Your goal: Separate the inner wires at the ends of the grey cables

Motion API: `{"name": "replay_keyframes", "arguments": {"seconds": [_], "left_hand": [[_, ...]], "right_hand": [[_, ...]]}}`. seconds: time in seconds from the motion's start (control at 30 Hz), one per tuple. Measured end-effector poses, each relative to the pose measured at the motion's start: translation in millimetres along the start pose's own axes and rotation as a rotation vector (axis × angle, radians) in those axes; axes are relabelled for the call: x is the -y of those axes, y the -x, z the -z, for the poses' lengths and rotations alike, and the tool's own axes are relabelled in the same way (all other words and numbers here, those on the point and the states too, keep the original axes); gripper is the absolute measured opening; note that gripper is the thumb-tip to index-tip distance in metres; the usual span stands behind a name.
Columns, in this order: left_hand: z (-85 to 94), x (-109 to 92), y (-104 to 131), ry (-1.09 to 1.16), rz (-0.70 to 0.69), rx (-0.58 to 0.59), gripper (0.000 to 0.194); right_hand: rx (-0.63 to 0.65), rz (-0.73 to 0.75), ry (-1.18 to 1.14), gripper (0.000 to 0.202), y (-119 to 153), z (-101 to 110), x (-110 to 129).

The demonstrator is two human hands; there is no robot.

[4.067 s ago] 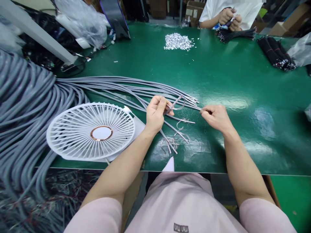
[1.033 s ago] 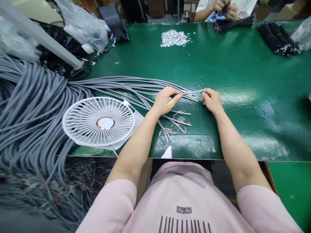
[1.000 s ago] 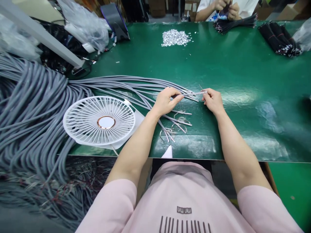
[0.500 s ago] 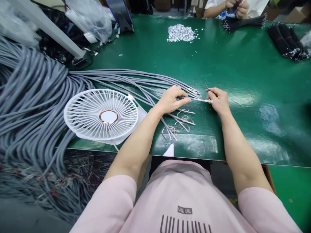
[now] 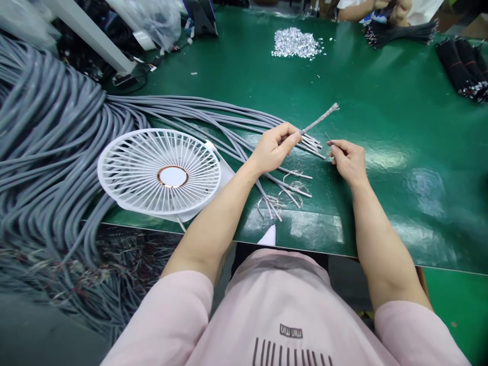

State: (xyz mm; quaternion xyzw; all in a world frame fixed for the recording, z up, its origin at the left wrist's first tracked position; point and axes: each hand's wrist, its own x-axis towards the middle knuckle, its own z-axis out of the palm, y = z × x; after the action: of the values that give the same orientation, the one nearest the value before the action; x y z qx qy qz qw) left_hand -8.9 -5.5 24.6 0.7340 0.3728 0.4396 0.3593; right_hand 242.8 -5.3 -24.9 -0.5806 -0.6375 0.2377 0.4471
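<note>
My left hand pinches a grey cable near its stripped end, which points up and to the right and shows braided shielding with a frayed tip. In my right hand is a thin, dark, pointed tool, held between thumb and fingers a little below and right of that cable end, not touching it. Under and beside my left hand lie more grey cables with pale stripped ends. Nearer me, several cable ends have loose, fine wire strands around them.
A white round fan stands left of my left forearm. A large heap of grey cables fills the left side. Silvery scraps are piled at the back. Black wire bundles lie far right, near another person's hands.
My left hand has raised the cable end from lying near-level toward my right hand to pointing up and right. My right hand has come away from the cable, still holding the tool.
</note>
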Motion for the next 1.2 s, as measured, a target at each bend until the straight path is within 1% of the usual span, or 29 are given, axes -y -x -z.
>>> {"name": "replay_keyframes", "arguments": {"seconds": [0.1,0.2,0.23,0.3,0.37,0.4,0.43,0.5,0.63,0.77,0.9,1.2], "left_hand": [[1.8,-0.3,-0.7,0.033,0.098,0.032,0.042],[2.3,-2.6,-0.6,0.109,0.149,0.102,0.042],[1.7,-3.3,-0.6,0.147,0.160,0.119,0.041],[-0.3,-4.5,-1.0,0.212,0.179,0.126,0.038],[-2.9,-6.0,-1.6,0.231,0.175,0.092,0.037],[-4.1,-7.1,-1.8,0.225,0.166,0.068,0.037],[-5.2,-8.3,-1.9,0.213,0.156,0.044,0.038],[-6.7,-10.9,-1.6,0.192,0.142,0.023,0.042],[-8.4,-13.5,-0.2,0.144,0.129,0.029,0.046],[-10.2,-11.3,0.4,0.096,0.121,0.011,0.046],[-11.4,-8.7,0.6,0.061,0.107,0.019,0.046],[-13.8,-11.7,2.3,-0.014,0.085,0.033,0.037]], "right_hand": [[0.007,0.022,0.009,0.022,0.0,-1.4,-1.0],[-0.008,0.046,0.004,0.022,1.8,0.3,6.7],[-0.040,0.061,-0.001,0.023,3.3,2.1,12.3],[-0.143,0.104,-0.006,0.027,8.1,7.2,27.0],[-0.240,0.163,0.002,0.031,14.7,12.6,43.2],[-0.263,0.190,0.010,0.031,18.1,14.6,50.5],[-0.265,0.216,0.020,0.031,21.4,15.9,56.5],[-0.226,0.266,0.042,0.027,26.6,16.0,64.6],[-0.135,0.319,0.098,0.025,30.2,11.4,68.7],[-0.133,0.278,0.121,0.024,29.3,9.7,68.9],[-0.150,0.254,0.102,0.024,28.5,10.2,69.0],[-0.125,0.214,0.089,0.024,28.8,9.7,71.0]]}}
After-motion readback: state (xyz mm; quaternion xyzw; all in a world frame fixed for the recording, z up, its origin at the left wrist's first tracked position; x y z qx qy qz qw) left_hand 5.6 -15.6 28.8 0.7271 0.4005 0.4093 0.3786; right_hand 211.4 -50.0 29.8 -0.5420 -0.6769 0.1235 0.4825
